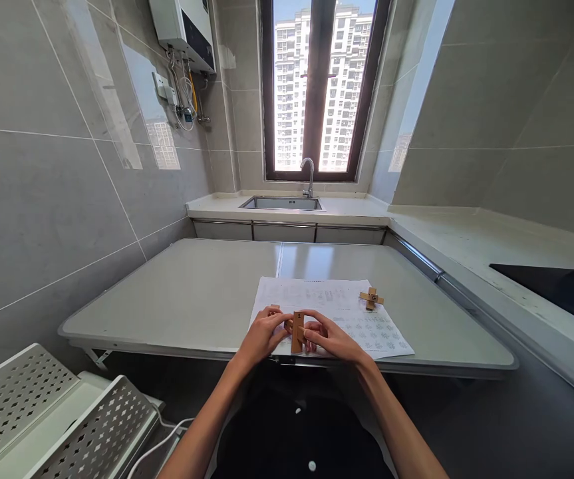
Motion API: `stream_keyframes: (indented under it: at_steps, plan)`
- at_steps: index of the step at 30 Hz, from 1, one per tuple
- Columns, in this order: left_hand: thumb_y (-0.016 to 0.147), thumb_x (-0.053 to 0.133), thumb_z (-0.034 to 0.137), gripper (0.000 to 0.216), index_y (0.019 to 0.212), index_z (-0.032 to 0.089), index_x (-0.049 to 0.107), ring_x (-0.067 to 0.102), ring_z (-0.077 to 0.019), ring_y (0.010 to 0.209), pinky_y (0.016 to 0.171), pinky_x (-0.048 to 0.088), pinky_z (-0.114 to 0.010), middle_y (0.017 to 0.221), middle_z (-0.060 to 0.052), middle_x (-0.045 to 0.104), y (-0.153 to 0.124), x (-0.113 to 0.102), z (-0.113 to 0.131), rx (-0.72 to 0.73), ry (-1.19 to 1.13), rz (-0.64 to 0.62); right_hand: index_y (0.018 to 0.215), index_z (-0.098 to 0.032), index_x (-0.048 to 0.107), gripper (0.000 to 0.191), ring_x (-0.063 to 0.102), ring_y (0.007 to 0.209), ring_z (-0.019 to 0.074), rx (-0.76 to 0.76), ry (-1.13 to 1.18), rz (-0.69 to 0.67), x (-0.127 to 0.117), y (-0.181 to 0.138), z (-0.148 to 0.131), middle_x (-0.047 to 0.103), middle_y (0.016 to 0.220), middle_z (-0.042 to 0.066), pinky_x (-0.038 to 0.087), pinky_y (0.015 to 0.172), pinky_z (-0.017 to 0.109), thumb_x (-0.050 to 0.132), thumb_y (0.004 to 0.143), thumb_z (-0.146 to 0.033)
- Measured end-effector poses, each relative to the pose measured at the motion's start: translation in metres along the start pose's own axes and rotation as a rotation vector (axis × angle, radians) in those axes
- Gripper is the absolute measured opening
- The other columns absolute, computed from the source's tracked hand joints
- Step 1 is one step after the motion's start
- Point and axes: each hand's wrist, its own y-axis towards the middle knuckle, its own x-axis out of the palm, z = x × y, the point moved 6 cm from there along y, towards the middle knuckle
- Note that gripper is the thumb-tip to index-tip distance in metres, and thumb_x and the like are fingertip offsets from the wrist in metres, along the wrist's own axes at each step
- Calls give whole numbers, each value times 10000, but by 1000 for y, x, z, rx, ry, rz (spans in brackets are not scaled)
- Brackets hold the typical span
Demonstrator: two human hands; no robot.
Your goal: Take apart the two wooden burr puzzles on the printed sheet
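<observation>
Holds a wooden block (297, 340) nearly upright with both hands, over the near edge of the printed paper (339, 307) and close to the body, probably for a good downward view of the dark mark near its upper end. Cannot tell whether resting on the paper or lifted just above. Taking that block as the clock's centre, with twelve toward the window (315, 86), reaches in with the left hand (268, 328) from eight o'clock, with fingers curled and nearly closed on a small wooden piece (288, 324) at the block's nine o'clock side. Comes from four o'clock with the right hand (335, 340), bent round the block with index finger at the top and other fingers lower at three o'clock, likely as a brace against pressure from the left. Cannot tell the stub by those lower fingers as part of the block or as a separate piece.

Has another wooden piece (275, 307) between ten and eleven o'clock, mostly hidden behind the left hand. Has a crossed wooden piece (371, 299) at two o'clock on the paper, apart from both hands, perhaps for elbow room. Has the paper flat on the table (142, 286), presumably for easy glances at the diagrams.
</observation>
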Motion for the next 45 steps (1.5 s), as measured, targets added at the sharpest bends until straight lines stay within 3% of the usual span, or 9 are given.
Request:
stream_keyframes:
  at_steps: [5,10,17,21,25,31,37,45]
  plan:
    - [947,612,251,377,1320,292,643,569,-262,1204,1037,464,-419,1084,-75,694,-1,-2,1,-27,-10,-8,1414,-248,372,639,749,759,204,38,-69,-57,4,-2,-5,725,891,28,499,649,285,585,932,-609]
    - [932,641,251,354,1285,276,661,593,-253,1174,1031,471,-404,1116,-79,686,-1,-2,1,-31,-1,3,1353,-243,381,644,741,663,191,45,-82,-34,2,-1,-4,711,797,-6,493,601,273,582,904,-659]
    - [931,659,301,313,1243,284,674,579,-260,1191,1022,477,-407,1077,-65,709,0,-3,3,-46,-10,16,1189,-241,418,566,550,374,138,51,-52,115,-7,-5,1,585,455,-102,423,487,236,526,898,-714]
    - [921,674,303,307,1228,288,672,565,-264,1203,1029,473,-417,1058,-52,722,-1,-3,4,-41,-23,20,1127,-237,453,504,429,305,104,35,-15,154,-12,-3,8,526,379,-121,340,430,199,529,915,-687]
    - [925,665,303,302,1226,279,669,556,-268,1209,1033,471,-431,1050,-56,719,-1,-3,2,-44,-27,25,1097,-233,496,457,416,314,88,27,50,204,-13,-1,7,506,393,-121,321,433,196,581,913,-643]
    - [896,700,301,260,1151,254,686,546,-278,1232,1039,474,-461,1122,-70,708,0,-5,0,-57,-32,62,1082,-240,522,473,419,361,65,-18,170,393,-30,-4,-6,642,649,-54,340,436,227,653,863,-638]
    - [869,729,318,257,1111,230,713,542,-293,1226,1042,472,-504,1173,-78,713,2,-7,-1,-53,13,124,896,-212,545,475,501,413,86,43,-47,567,-52,-3,4,650,729,-24,379,406,237,703,791,-647]
    - [873,717,340,249,1097,235,747,552,-301,1220,1024,470,-506,1126,-66,749,0,-6,-2,-66,85,148,876,-235,499,322,556,374,107,190,-198,577,-39,16,29,673,630,-42,419,358,219,692,843,-490]
